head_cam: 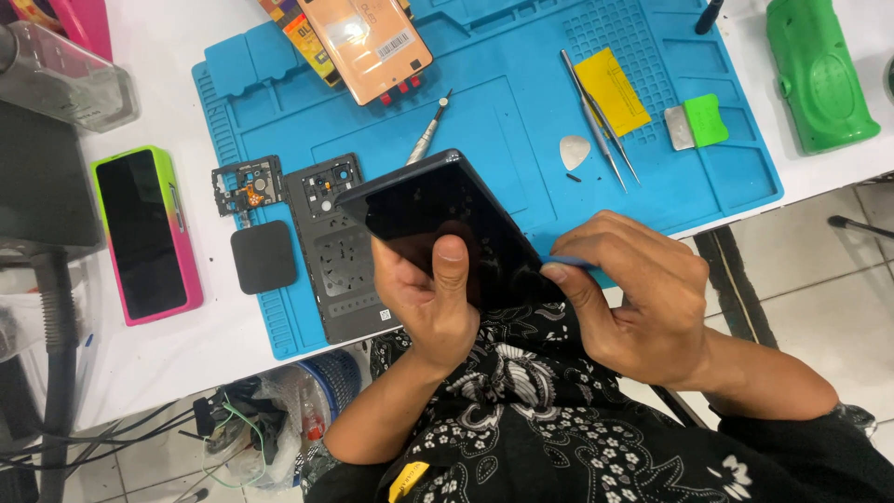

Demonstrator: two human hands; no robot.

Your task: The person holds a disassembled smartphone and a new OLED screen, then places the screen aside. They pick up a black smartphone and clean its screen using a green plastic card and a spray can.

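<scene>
Phone (447, 228) tilted, long axis running up-left from grip; left hand (433, 303) clamped on lower end, right hand (643, 298) pinching blue pick (570, 264), seemingly at right edge.

Tweezers (596, 116) and a green bottle (817, 74) lie beyond.

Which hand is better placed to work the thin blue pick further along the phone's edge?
The right hand. It already pinches the blue pick against the dark phone's right edge, while the left hand is occupied gripping the phone from below, thumb pressed on the screen, so it probably must keep steadying.
</scene>
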